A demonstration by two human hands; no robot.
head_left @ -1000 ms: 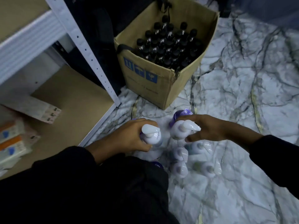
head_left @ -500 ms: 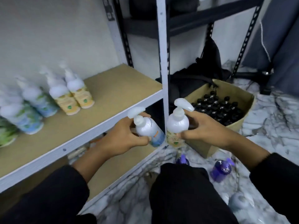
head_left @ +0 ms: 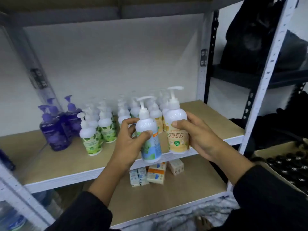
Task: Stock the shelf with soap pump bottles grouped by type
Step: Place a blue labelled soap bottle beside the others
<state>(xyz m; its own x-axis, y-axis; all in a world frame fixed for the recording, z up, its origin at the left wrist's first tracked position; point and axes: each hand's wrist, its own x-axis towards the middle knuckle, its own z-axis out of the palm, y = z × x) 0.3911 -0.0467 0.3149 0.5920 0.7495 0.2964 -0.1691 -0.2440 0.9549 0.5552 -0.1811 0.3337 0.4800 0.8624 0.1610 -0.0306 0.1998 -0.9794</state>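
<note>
Two smooth white plastic pump bottles are held upright just before the front edge of a pale fibreboard shelf (head_left: 58, 164). The blue-labelled bottle (head_left: 146, 124) is gripped in the curled fingers of the left hand (head_left: 128, 144), and the rounder yellow-labelled bottle (head_left: 178, 140), at its three o'clock, in those of the right hand (head_left: 198, 137). Stocked rows of bottles (head_left: 124, 114) at twelve o'clock are partly hidden behind them. Green-labelled bottles (head_left: 91, 140) and translucent purple bottles (head_left: 55, 135) are grouped at nine o'clock. Small cartons (head_left: 155, 175) lie on the lower board at six o'clock, and a cardboard box (head_left: 270, 150) of dark caps stands at four.

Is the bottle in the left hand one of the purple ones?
No, the left hand grips a white bottle with a blue-green label, while the purple bottles stand on the shelf.
</note>
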